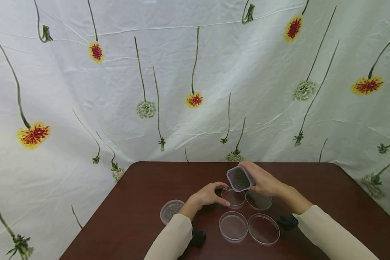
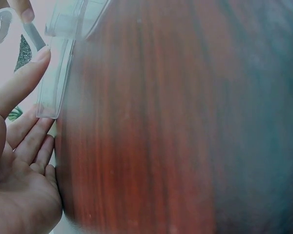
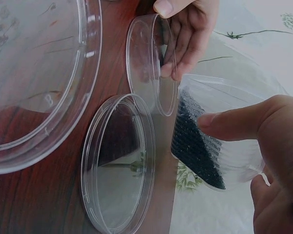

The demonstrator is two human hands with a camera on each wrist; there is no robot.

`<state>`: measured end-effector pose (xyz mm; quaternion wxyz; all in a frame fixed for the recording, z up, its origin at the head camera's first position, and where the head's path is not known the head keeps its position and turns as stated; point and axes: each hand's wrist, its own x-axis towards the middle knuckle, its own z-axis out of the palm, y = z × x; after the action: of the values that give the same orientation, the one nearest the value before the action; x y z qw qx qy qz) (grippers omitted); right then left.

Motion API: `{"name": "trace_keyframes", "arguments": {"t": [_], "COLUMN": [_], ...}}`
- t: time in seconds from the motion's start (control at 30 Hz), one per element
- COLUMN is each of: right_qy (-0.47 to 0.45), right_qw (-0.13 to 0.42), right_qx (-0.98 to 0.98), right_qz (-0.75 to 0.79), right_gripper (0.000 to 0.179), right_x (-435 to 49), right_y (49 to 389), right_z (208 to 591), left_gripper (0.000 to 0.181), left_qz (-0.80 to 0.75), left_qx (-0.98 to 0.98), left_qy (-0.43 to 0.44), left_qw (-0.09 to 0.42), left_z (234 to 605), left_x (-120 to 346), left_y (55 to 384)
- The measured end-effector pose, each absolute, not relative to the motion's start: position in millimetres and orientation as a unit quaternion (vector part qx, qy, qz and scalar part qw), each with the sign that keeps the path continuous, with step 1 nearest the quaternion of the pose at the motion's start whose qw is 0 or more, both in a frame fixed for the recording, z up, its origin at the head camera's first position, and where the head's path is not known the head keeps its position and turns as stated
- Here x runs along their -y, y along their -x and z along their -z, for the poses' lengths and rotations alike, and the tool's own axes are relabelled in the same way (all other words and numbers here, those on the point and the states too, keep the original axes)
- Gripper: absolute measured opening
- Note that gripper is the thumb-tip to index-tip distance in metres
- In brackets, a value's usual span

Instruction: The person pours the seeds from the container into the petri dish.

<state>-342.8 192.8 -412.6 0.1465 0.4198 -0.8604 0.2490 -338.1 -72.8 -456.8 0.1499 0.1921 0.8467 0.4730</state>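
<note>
Here's the right hand (image 1: 263, 179), up at the far side of the table (image 1: 133, 216), its grip closed round a clear tub (image 1: 239, 178), thumb on one wall and fingers behind. The tub is tipped well over, its square mouth turned down, and dark grains (image 3: 198, 141) slope along the inside of the wall. It hangs over the back edge of the rear-left dish (image 1: 234, 198); whether the two touch, I can't tell. And there's the left hand (image 1: 209, 195), curved round that same dish from the left, grip wide, thumb on the near side, fingers on the far side. Just beside it sits the rear-right dish (image 1: 259, 200), with the front-left dish (image 1: 233, 226) and front-right dish (image 1: 264, 229) nearer the person, a tidy two-by-two. Off to the left, partly behind the forearm, the side dish (image 1: 171, 211) holds greyish bits. Beyond it all hangs a flowered cloth (image 1: 169, 79).
</note>
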Motion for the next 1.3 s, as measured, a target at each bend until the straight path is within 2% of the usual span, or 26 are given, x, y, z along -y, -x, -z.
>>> {"name": "trace_keyframes", "arguments": {"t": [1.3], "right_qy": [-0.417], "right_qw": [0.155], "right_qx": [0.877], "right_qz": [-0.180], "right_gripper": [0.092], "right_x": [-188.5], "right_y": [341.1], "right_z": [414.5], "left_gripper": [0.063], "left_qz": [-0.477], "left_qx": [-0.844], "left_qy": [-0.192], "left_qw": [0.153], "left_z": [458.6], "left_x": [73.9], "left_y": [340.1]}}
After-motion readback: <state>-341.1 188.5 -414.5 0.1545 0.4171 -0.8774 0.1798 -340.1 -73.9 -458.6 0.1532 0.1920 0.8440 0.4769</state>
